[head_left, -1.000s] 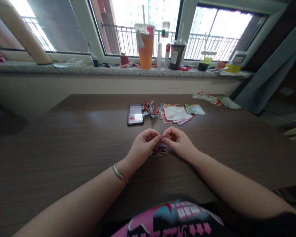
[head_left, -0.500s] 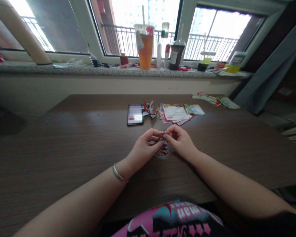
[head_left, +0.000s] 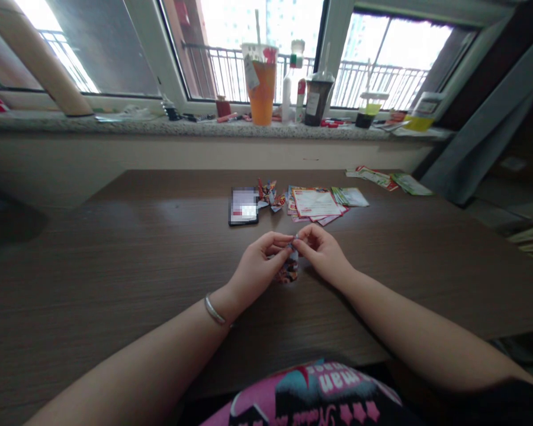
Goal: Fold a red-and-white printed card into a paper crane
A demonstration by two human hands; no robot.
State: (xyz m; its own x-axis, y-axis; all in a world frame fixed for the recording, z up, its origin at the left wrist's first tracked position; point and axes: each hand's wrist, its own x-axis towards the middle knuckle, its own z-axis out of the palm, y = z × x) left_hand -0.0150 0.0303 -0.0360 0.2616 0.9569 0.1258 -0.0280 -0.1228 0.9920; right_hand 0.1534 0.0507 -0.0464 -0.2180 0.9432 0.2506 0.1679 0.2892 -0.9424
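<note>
Both my hands meet over the table, closed on one small piece of colourful printed paper (head_left: 288, 272). My left hand (head_left: 260, 260), with a silver bangle at its wrist, pinches the paper's upper part between thumb and fingers. From the other side, my right hand (head_left: 324, 251) pinches the top tip. The lower part of the paper hangs below my left thumb and fans out; my fingers hide much of the rest. Just beyond the hands lie several folded pieces of printed paper (head_left: 270, 196) in a small heap.
A dark-framed device with a blurred screen (head_left: 243, 206) lies left of the heap. To its right are printed sheets (head_left: 317, 203) and green packets (head_left: 350, 197); more papers (head_left: 377, 177) lie at the far right. Drink cups (head_left: 262, 89) and bottles line the windowsill (head_left: 137, 125).
The lower part of the paper has shifted slightly left and turned a little. Both hands keep their pinch in nearly the same place.
</note>
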